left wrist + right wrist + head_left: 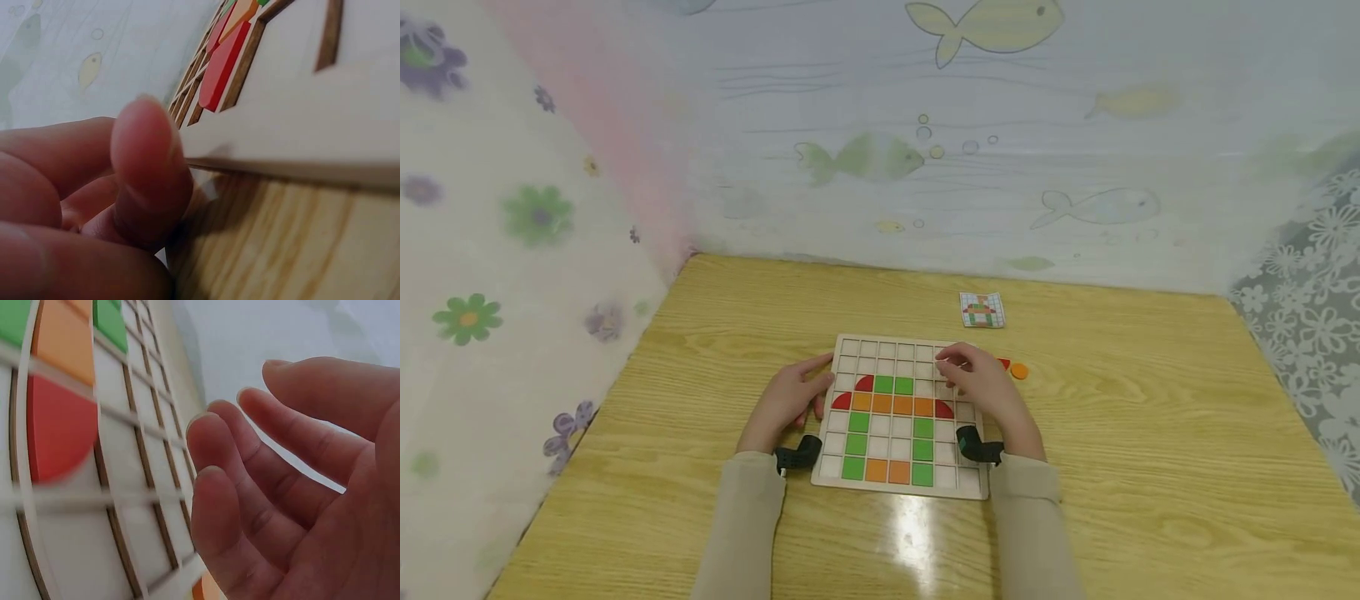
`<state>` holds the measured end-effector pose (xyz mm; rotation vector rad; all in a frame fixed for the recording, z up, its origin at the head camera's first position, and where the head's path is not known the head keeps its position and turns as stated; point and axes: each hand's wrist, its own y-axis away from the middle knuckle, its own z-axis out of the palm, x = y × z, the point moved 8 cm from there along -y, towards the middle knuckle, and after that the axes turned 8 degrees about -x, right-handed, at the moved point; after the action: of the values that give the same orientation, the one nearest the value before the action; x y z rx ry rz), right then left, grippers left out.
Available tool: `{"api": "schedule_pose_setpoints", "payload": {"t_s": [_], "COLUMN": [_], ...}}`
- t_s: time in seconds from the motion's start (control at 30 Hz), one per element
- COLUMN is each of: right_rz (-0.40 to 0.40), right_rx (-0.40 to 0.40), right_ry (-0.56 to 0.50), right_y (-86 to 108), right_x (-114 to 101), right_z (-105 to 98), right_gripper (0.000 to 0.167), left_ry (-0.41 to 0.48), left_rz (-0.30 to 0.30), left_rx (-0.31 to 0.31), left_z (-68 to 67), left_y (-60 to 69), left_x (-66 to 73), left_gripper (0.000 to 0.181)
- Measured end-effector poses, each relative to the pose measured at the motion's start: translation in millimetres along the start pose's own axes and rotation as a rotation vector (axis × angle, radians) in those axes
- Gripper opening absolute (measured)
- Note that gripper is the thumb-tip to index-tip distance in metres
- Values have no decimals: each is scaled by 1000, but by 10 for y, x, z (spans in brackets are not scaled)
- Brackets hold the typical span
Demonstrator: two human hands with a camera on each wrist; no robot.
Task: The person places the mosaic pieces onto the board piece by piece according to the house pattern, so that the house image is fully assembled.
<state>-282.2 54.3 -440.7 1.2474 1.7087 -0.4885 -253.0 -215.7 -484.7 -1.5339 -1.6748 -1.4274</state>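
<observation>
A wooden grid board [902,492] lies flat on the table, with green squares [922,450], orange squares [882,403] and red rounded pieces [842,401] set in its cells. Along the board's left edge rests my left hand [790,396], fingers loosely bent; the left wrist view shows a fingertip [147,150] against the rim. My right hand [985,387] hovers over the board's upper right cells. Its fingers [215,506] are loosely curved, with nothing between them and the thumb. A red quarter-round piece [62,431] sits in a cell beside that hand.
A small printed pattern card [982,310] lies behind the board. Right of the board are a loose orange round piece [1019,371] and a red piece [1004,363], partly hidden by the right hand. A painted wall [865,208] borders the table's [1150,433] back edge.
</observation>
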Motion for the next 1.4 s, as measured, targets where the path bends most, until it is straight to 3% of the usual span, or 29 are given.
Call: {"api": "schedule_pose_setpoints", "payload": {"t_s": [0.5, 1.4], "right_rz": [103, 193], "right_rx": [95, 247], "right_ry": [132, 108], "right_y": [69, 260], "right_x": [145, 469], "right_z": [-202, -591], "right_gripper": [26, 25], "left_ry": [-12, -32], "left_rz": [-28, -21], "left_rx": [-9, -1], "left_z": [1, -2], "left_y": [25, 4], "left_x": [20, 18], "left_gripper": [41, 39]}}
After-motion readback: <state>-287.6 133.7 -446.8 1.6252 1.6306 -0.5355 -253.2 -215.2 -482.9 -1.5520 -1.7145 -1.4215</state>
